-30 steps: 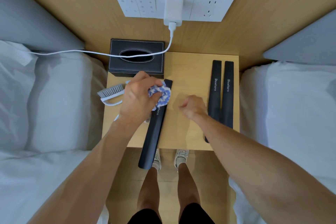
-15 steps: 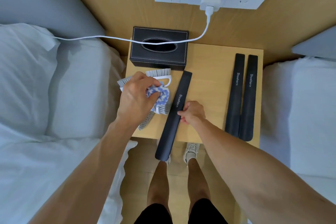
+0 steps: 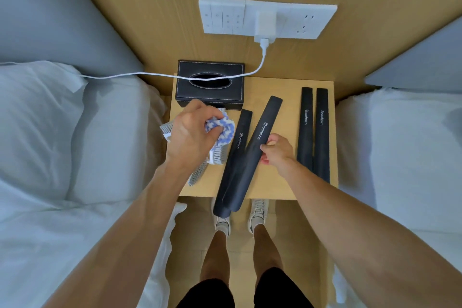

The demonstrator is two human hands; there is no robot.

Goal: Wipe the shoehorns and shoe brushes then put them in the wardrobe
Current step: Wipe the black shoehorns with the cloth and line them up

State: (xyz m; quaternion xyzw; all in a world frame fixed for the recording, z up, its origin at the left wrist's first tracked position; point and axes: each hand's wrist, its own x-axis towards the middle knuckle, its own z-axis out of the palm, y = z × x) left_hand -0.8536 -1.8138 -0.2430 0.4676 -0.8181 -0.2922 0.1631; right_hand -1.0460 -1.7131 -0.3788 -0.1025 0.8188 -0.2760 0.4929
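Shoehorn pinched by right hand, overhanging nightstand front edge

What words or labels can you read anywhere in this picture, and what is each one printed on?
"Shoehorn": on the shoehorn gripped by the right hand.
"Shoehorn": on the shoehorn lying beside it, left of it.
"Shoehorn": on the left shoehorn of the pair at the table's right edge.
"Shoehorn": on the right shoehorn of the pair.
Wall switch panel: small marks, too blurred to read.
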